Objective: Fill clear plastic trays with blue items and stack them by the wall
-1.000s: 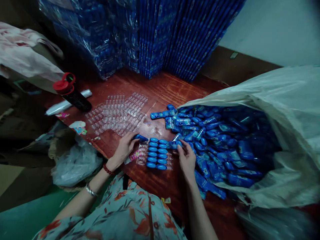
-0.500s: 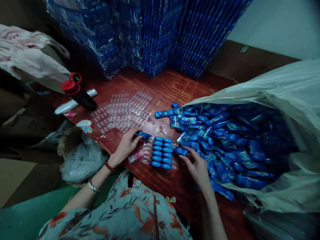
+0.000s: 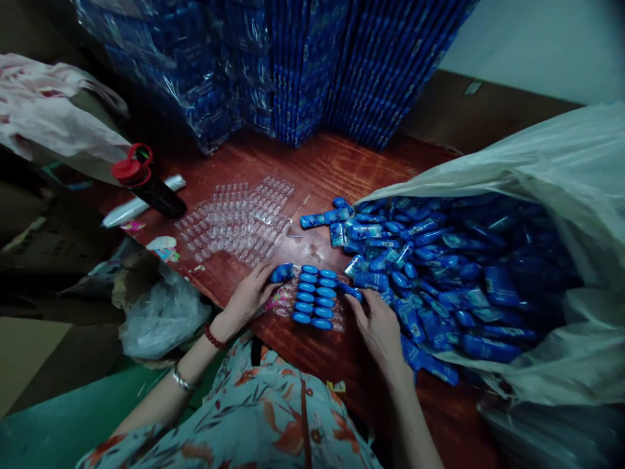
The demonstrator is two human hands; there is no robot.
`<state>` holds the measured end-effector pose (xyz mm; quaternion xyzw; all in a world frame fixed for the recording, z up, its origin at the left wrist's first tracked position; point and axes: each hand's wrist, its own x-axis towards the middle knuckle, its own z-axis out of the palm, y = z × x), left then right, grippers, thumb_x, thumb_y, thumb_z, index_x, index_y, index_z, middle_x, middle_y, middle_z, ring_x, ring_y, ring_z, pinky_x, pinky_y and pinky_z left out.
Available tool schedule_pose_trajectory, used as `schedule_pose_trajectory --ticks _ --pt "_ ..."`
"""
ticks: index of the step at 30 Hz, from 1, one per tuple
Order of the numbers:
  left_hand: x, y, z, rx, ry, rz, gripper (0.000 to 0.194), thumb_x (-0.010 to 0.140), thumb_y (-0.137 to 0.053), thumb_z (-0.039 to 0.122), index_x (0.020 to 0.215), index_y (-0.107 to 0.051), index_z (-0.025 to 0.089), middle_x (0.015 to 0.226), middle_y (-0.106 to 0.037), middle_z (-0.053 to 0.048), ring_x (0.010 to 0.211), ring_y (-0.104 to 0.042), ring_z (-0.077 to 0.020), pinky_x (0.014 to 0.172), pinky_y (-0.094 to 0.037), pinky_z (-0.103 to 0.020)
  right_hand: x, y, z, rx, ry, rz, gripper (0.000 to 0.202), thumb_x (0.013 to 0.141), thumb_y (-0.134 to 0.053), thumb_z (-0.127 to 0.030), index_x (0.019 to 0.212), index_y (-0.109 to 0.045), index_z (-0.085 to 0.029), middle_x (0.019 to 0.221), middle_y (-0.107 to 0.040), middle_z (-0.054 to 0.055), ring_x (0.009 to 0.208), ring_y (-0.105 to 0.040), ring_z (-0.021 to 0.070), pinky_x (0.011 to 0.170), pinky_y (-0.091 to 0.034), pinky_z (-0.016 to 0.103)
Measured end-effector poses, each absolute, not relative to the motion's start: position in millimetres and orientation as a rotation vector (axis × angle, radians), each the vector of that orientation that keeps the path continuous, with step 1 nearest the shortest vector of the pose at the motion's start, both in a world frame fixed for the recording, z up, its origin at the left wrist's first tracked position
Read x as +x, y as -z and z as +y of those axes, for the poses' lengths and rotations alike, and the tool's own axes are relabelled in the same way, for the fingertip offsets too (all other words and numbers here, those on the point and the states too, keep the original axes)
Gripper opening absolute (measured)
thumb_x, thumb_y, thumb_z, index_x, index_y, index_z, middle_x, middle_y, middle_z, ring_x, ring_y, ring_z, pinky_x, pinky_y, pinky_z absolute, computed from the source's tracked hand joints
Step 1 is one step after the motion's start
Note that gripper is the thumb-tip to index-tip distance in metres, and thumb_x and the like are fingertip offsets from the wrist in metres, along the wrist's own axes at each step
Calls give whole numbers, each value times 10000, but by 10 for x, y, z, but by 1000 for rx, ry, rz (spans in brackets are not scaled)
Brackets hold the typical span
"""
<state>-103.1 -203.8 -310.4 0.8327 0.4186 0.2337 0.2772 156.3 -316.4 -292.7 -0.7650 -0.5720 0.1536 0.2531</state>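
Observation:
A clear blister tray [image 3: 338, 318] lies on the table before me, with two columns of glossy blue oval pieces [image 3: 306, 287] in its middle. Along its left edge, my left hand [image 3: 251, 291] pinches a small blue bottle-shaped piece [image 3: 282, 273] between thumb and fingers. On the other side, my right hand [image 3: 378, 320] grips a second blue bottle-shaped piece [image 3: 350, 291], tilted at the right column. Whether either piece touches the tray is hard to tell. A pink printed strip [image 3: 276, 299] shows partly beside my left fingers.
Loose blue pieces [image 3: 430, 260] spill from a large white sack [image 3: 488, 176] at right. Clear empty blister trays [image 3: 234, 218] overlap at the table's middle left. A red-capped dark bottle [image 3: 159, 195] leans near a plastic roll [image 3: 120, 212]. Blue packs [image 3: 303, 78] stand stacked behind.
The piece in my right hand has turned and come a little closer to the right column. The left piece has tilted slightly toward the tray. The whole view has shifted a little.

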Motion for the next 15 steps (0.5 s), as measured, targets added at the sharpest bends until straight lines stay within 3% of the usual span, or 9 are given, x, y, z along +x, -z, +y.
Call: schedule_pose_trajectory --ticks 4,8,15 --pt "-1022 3088 -2003 2318 -643 1149 330 926 -439 315 1231 -490 198 1165 -546 -105 1032 -576 -202 894 -498 -361 1603 2915 -3107 -2004 -392 -1447 329 900 -425 -462 999 -579 -188 854 -660 56 735 -614 181 698 -470 294" --pt "-1029 3060 -1918 2344 -721 1082 259 940 -412 289 1131 -549 181 1064 -575 -87 932 -603 -164 820 -517 -298 1653 2941 -3000 -1932 -277 -1600 303 928 -386 -359 1079 -568 -169 976 -639 96 880 -614 209 786 -475 331" --pt "-979 2967 -1887 2535 -531 1054 281 928 -385 181 1192 -484 183 1131 -533 -103 940 -589 -176 800 -506 -296 1630 2796 -2908 -2192 -287 -2033 359 917 -351 -171 1239 -508 -184 1003 -598 96 737 -602 185 594 -439 280"
